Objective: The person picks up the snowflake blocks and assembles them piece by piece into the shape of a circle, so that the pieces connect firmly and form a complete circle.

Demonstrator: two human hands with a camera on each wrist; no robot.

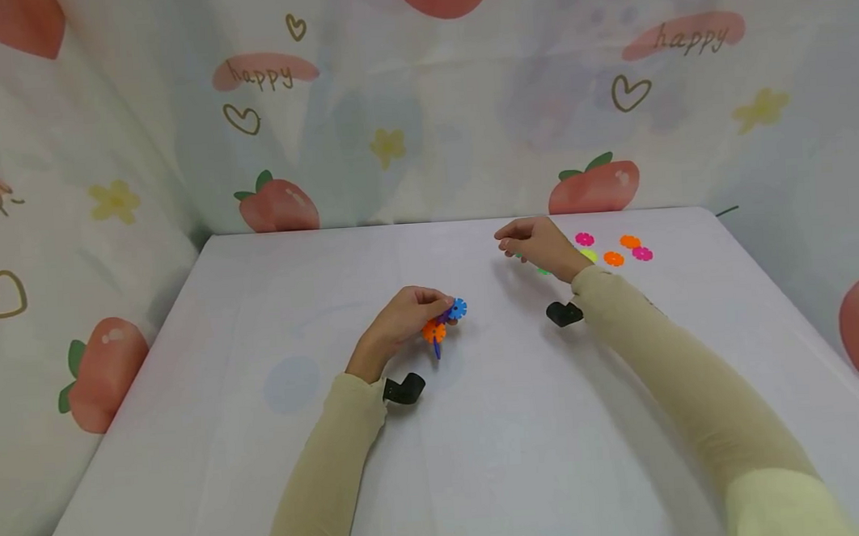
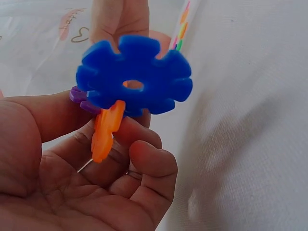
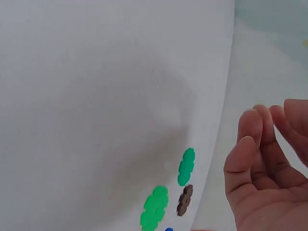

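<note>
Pinched between the thumb and fingers of my left hand is a small joined cluster of notched flower-shaped plastic discs. In the left wrist view a dark blue disc faces the camera, an orange disc is slotted into its edge, and a purple disc sits by the thumb. A lighter blue disc shows at the cluster's right end in the head view. My right hand hovers above the far right of the table, fingers loosely bent with nothing between them. Below it lie a green disc, a teal disc and a brown disc.
Several loose discs lie right of the right hand near the back edge, among them a pink disc, an orange disc and a yellow disc. A printed cloth hangs behind the white table.
</note>
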